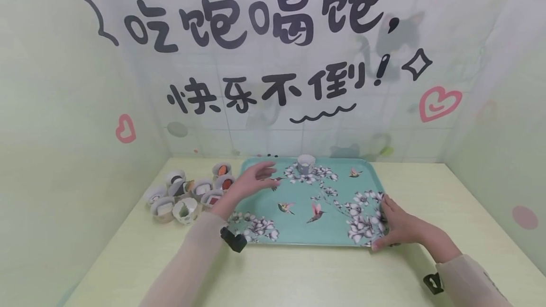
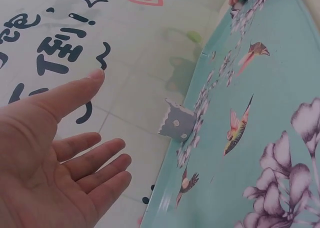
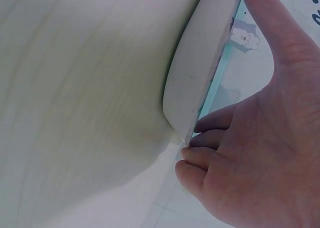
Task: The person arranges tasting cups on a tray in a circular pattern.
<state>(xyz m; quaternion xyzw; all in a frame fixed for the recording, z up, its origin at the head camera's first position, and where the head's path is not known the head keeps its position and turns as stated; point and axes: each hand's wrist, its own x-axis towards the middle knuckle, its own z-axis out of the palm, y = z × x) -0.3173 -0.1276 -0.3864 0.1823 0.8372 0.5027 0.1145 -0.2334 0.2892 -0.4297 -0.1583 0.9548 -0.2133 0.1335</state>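
A teal tray (image 1: 294, 231) with printed flowers and birds lies on the table. One patterned paper cup (image 1: 306, 165) stands near its back edge; the left wrist view also shows this cup (image 2: 177, 122). My left hand (image 1: 252, 181) hovers over the tray's left part, fingers spread and holding nothing; its palm (image 2: 55, 163) shows in the left wrist view. At the tray's front right corner, my right hand (image 1: 405, 227) touches the rim, thumb at the front and fingers along the side. In the right wrist view, the right hand (image 3: 265, 133) lies against the tray's pale outer wall (image 3: 200, 63).
Several paper cups with small items in them, one of them a scalloped cup (image 1: 185, 211), stand together left of the tray on the pale table (image 1: 298, 278). Behind rises a curtain (image 1: 264, 141) with large printed characters, and similar sheets hang at both sides.
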